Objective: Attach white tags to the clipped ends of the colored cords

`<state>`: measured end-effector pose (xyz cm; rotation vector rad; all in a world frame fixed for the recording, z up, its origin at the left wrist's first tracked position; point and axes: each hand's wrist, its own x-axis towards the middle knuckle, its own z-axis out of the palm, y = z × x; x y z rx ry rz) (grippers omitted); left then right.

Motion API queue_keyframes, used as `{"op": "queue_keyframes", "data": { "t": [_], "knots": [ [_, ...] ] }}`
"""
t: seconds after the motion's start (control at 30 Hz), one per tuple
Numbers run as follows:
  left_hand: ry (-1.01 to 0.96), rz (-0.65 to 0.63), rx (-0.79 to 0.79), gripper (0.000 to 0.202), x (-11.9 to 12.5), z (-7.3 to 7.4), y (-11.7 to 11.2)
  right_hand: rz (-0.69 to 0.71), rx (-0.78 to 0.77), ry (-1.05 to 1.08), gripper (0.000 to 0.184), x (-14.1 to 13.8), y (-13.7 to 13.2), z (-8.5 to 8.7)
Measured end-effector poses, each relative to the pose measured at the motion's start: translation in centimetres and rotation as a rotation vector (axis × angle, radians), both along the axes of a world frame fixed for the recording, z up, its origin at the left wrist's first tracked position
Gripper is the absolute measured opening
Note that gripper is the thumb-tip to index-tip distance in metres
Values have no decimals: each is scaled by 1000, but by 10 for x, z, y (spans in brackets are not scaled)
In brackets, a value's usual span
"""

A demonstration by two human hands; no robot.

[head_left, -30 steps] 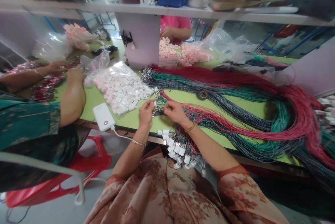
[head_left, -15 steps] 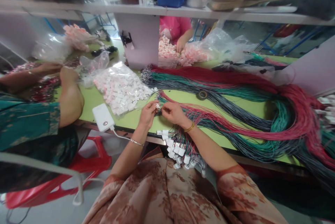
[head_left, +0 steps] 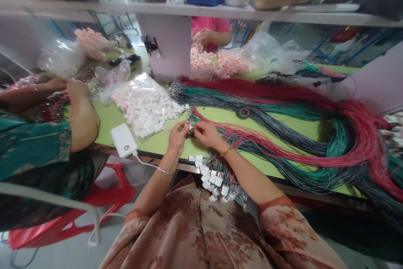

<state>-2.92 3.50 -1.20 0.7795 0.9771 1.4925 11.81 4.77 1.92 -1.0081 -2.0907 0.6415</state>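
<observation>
My left hand (head_left: 179,135) pinches a small white connector housing (head_left: 190,126) at the near part of the table. Close beside it, my right hand (head_left: 206,134) is closed, thumb and finger together at the connector; what it grips, probably a thin wire end, is too small to make out. Just beyond my hands lie the tips of a bundle of red, green and dark wires (head_left: 252,139) that runs off to the right. Below my right wrist, several wires fitted with white connectors (head_left: 215,180) hang over the table edge. A clear bag of white connector housings (head_left: 145,105) lies to the left.
A white power bank (head_left: 122,139) with a cable lies left of my hands. A black tape roll (head_left: 243,112) sits among thicker wire bundles (head_left: 283,88). A co-worker's arm (head_left: 82,113) is at the left, another person (head_left: 210,34) across the table. A shelf (head_left: 126,9) spans above.
My hands stay together at the connector with barely any shift. The person across the table has raised a hand from the pink pieces.
</observation>
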Motion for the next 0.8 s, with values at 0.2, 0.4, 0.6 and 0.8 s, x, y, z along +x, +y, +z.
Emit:
{"op": "queue_keyframes", "data": {
  "t": [0.2, 0.4, 0.6, 0.8],
  "knots": [
    [52, -33, -21, 27, -1, 2, 0, -35, -137, 103, 19, -1, 1, -8],
    [-32, 3, -34, 22, 1, 1, 2, -37, -192, 185, 16, 2, 5, -6],
    [-120, -4, -59, 19, -7, 1, 3, -92, 8, 82, 10, 3, -4, -2],
    [-89, -88, -61, 23, -6, 4, 0, -50, -26, 41, 11, 2, -5, -1]
  ]
}}
